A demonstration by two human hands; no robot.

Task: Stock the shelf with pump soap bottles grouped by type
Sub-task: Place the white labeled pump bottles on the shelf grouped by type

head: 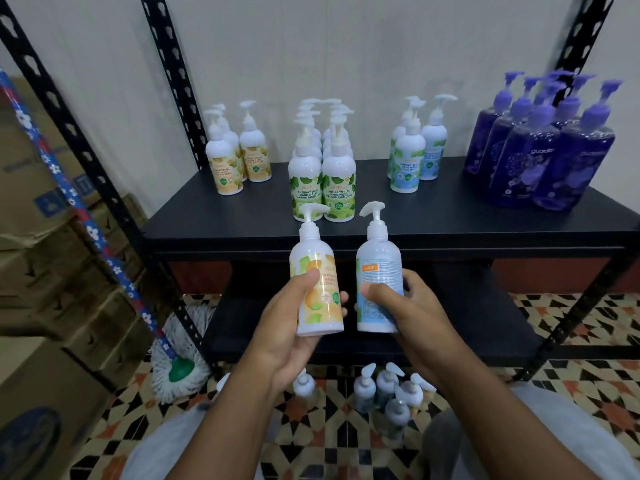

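Before shelf (450, 216): L hand (291, 327) fingers (304, 284) curl round yellow btl (322, 306), R hand (405, 306) blue btl (379, 265).

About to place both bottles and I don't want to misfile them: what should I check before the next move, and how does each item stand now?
1. Left hand holds the yellow-label bottle securely: ok.
2. Right hand holds the blue-edged bottle securely: ok.
3. Its type confirmed: cannot tell; the back label faces the camera.
4. Free shelf in front of the yellow group: ok.
5. Free shelf in front of the blue group: ok.
6. All floor bottles stocked: not ok; several stand on the floor.
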